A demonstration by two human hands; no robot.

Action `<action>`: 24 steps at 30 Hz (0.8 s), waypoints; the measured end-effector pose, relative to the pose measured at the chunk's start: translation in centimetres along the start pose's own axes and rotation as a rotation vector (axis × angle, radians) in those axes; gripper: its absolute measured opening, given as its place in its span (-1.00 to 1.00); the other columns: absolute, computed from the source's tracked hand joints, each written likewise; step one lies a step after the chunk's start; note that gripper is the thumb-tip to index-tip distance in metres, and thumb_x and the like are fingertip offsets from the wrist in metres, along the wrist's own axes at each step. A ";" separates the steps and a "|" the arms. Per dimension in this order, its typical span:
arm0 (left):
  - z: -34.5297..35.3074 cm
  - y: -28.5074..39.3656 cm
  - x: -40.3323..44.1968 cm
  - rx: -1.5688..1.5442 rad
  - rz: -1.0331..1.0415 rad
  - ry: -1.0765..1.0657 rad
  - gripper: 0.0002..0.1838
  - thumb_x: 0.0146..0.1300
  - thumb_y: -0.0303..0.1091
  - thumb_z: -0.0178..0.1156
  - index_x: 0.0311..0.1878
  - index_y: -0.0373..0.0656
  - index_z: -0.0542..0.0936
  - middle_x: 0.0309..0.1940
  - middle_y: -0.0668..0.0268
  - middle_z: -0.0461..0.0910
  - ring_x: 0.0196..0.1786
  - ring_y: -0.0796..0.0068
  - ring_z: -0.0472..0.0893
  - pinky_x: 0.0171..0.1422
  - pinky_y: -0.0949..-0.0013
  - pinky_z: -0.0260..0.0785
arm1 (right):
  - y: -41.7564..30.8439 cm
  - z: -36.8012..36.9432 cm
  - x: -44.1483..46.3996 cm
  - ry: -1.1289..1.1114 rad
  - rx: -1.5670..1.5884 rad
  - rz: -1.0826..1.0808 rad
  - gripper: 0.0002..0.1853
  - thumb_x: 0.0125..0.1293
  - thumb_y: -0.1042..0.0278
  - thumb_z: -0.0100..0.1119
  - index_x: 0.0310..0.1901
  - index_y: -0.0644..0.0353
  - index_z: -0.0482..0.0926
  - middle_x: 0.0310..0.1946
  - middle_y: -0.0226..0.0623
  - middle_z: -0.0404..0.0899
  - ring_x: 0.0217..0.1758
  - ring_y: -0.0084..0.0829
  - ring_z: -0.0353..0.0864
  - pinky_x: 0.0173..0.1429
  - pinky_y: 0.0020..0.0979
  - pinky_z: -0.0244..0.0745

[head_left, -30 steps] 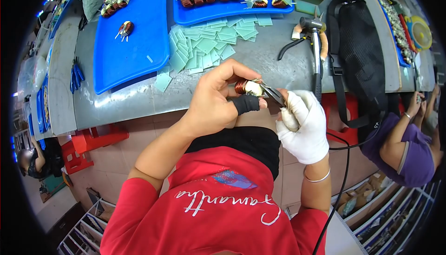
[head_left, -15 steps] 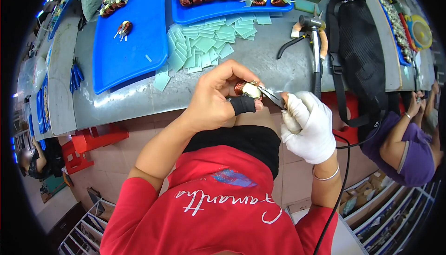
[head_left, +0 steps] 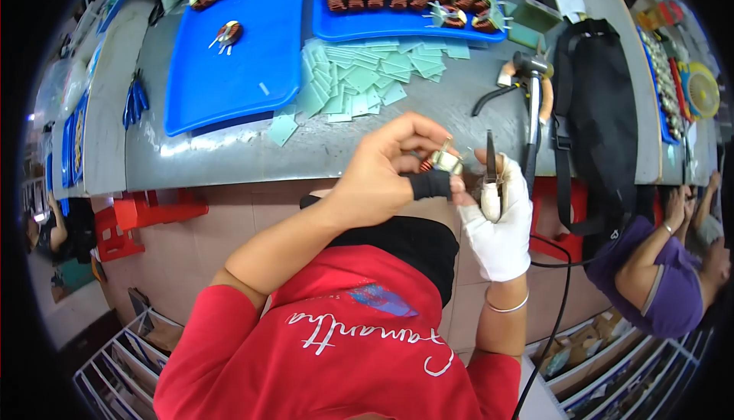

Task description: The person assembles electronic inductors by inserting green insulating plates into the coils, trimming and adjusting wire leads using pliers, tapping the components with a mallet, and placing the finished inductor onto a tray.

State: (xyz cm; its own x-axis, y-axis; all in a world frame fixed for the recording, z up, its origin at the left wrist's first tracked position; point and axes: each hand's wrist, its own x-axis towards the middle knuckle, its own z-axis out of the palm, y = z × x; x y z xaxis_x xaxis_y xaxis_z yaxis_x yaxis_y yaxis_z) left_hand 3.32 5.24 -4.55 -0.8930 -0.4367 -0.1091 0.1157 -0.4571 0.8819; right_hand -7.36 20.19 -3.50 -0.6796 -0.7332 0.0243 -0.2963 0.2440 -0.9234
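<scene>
My left hand, with a black wrap on its thumb, pinches a small toroidal coil of copper wire with a pale yellowish middle. My right hand wears a white glove with bare fingertips. Its fingers close round a slim pointed tool that looks like pliers, with a white-wrapped handle and dark jaws pointing away from me. The fingertips of my right hand are close to the coil; whether they touch it I cannot tell. Both hands are in front of the bench's near edge.
On the metal bench lie a blue tray with a few coils, another blue tray with rows of coils, and loose pale green plates. A hammer, black-handled pliers and a black bag lie right.
The tool has come away from the coil and turned to point away from me. My right hand has rotated with it. My left hand has shifted slightly right with the coil.
</scene>
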 end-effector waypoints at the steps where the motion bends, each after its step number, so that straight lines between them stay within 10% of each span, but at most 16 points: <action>1: 0.3 0.1 -0.1 0.072 0.006 -0.012 -0.55 0.09 -0.65 0.36 0.05 -0.25 0.45 -0.03 0.22 0.56 0.04 0.46 0.57 0.11 0.41 0.47 | -0.2 0.4 -0.1 -0.015 0.057 0.029 -0.54 0.02 0.52 0.43 -0.02 0.31 0.46 -0.19 -0.22 0.48 -0.20 -0.30 0.54 -0.08 -0.39 0.45; 6: 0.4 0.6 -0.4 0.083 0.063 -0.020 -0.63 0.20 -0.60 0.30 0.08 -0.30 0.50 -0.01 0.24 0.53 0.03 0.51 0.53 0.12 0.42 0.41 | -1.3 1.3 0.0 -0.021 0.556 0.277 -0.64 0.11 0.53 0.42 -0.10 0.27 0.46 -0.30 -0.43 0.54 -0.28 -0.66 0.49 -0.20 -0.63 0.42; 10: -2.8 2.4 0.4 1.158 0.536 0.133 -0.50 0.01 -0.77 0.10 0.07 -0.22 0.58 -0.07 0.11 0.59 0.01 0.21 0.56 0.11 0.31 0.41 | -1.1 1.6 0.2 0.074 0.646 0.235 -0.67 0.15 0.58 0.32 -0.07 0.27 0.44 -0.25 -0.33 0.58 -0.35 -0.64 0.51 -0.29 -0.63 0.44; 14: -5.6 4.5 1.4 1.554 0.510 0.155 -0.26 -0.18 -0.86 -0.04 0.17 -0.12 0.54 0.13 0.10 0.54 0.29 0.04 0.41 0.38 0.09 0.22 | -0.9 1.9 0.9 0.108 0.856 0.260 -0.64 0.15 0.60 0.25 0.01 0.32 0.46 -0.21 -0.23 0.61 -0.36 -0.55 0.57 -0.38 -0.58 0.47; 24: -6.7 3.9 2.4 1.560 0.681 0.206 -0.48 -0.09 -0.79 0.04 -0.03 -0.17 0.64 -0.16 0.13 0.66 0.14 0.15 0.57 0.39 0.02 0.25 | -0.5 2.1 1.0 0.061 0.898 0.298 -0.68 0.20 0.48 0.27 -0.01 0.28 0.47 -0.29 -0.30 0.60 -0.46 -0.60 0.52 -0.48 -0.65 0.36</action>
State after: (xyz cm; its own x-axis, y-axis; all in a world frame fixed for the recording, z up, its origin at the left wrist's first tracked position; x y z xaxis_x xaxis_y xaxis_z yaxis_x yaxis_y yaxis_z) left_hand 4.52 -2.79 -4.41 -0.7851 -0.3598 0.5041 -0.1907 0.9149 0.3559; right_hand -6.49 18.00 -3.81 -0.6855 -0.6789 -0.2631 0.5050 -0.1830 -0.8435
